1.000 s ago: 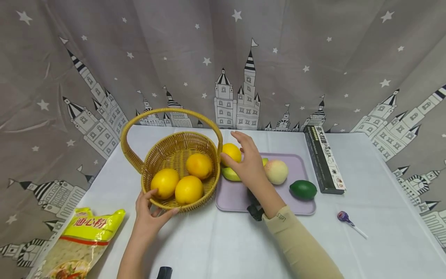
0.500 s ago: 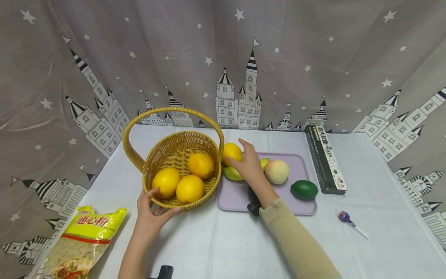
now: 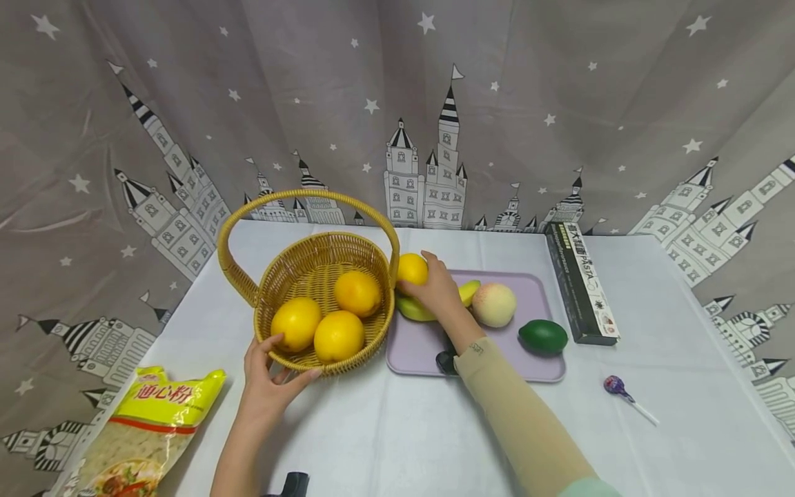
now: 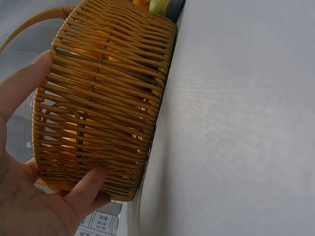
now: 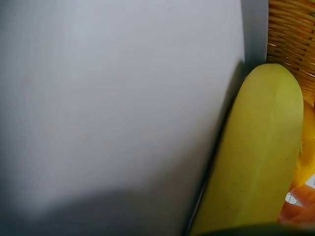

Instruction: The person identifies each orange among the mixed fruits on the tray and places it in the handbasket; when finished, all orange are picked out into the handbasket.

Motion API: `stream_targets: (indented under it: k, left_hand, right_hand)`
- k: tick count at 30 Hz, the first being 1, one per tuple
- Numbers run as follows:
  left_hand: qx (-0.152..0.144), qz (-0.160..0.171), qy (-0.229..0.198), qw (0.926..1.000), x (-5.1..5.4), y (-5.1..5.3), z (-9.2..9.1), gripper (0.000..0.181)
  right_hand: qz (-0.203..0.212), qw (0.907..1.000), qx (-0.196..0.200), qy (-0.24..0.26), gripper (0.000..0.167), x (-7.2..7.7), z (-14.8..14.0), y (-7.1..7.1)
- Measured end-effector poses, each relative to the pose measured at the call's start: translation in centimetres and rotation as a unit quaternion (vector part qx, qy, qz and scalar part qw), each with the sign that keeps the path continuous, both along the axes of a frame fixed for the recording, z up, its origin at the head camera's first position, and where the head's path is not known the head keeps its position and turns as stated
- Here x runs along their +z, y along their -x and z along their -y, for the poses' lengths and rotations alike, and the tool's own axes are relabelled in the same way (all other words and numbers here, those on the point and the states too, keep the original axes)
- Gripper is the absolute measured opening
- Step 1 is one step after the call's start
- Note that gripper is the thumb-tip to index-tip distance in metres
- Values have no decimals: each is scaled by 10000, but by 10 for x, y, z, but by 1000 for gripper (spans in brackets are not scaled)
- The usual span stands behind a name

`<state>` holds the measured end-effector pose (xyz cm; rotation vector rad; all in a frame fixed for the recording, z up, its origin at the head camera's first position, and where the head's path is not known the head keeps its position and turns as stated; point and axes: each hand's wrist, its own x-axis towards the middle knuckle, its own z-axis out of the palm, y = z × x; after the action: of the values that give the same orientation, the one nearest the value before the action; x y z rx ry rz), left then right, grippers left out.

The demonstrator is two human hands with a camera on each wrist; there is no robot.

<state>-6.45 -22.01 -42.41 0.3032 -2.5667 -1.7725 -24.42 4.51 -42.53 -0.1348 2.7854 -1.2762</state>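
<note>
A yellow wicker basket [image 3: 323, 255] with a tall handle holds three oranges [image 3: 338, 337]. My left hand [image 3: 268, 376] grips its near-left rim, one fingertip over the edge by an orange; in the left wrist view the thumb and fingers lie on the woven wall [image 4: 98, 98]. Just right of the basket, my right hand [image 3: 437, 284] holds another orange [image 3: 412, 268], thumb in front and fingers behind. That orange sits at the lilac tray's [image 3: 416, 348] far-left corner, above a banana [image 3: 415, 310]. Seen from the right wrist, the banana [image 5: 256, 152] hides much of the orange [image 5: 307, 142].
A peach [image 3: 494, 305] and a dark green avocado-like fruit [image 3: 543, 337] lie on the tray. To its right are a black pasta box [image 3: 577, 283] and a lollipop [image 3: 615, 386]. A yellow pasta bag [image 3: 152, 428] lies at the front left. A curtain hangs behind.
My right hand has moved slightly left and closed its fingers around the orange beside the basket. My left hand and the basket look unchanged.
</note>
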Motion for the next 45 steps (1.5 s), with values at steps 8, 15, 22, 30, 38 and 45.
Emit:
stream_targets:
  k: [8, 15, 22, 30, 38, 45]
  left_hand:
    - [-28, -90, -58, 9999, 0, -1, 0, 90]
    - [-64, -76, -28, 9999, -1, 0, 2, 91]
    - [-77, -63, -39, 9999, 1, -1, 0, 90]
    - [-74, -82, -1, 9999, 1, -2, 0, 90]
    - [-46, -68, 77, 9999, 2, -1, -1, 91]
    - [32, -16, 31, 10000, 1, -2, -2, 89]
  right_hand:
    - [34, 9998, -47, 210, 81, 0, -2, -1]
    - [-28, 9994, -75, 349, 80, 1, -3, -3]
    - [-82, 9987, -14, 494, 80, 0, -4, -5]
    - [-132, 9983, -72, 559, 82, 0, -3, -6]
    - [-211, 9979, -180, 583, 81, 2, -4, -8]
    - [-400, 9946, -258, 923, 83, 2, -3, -9]
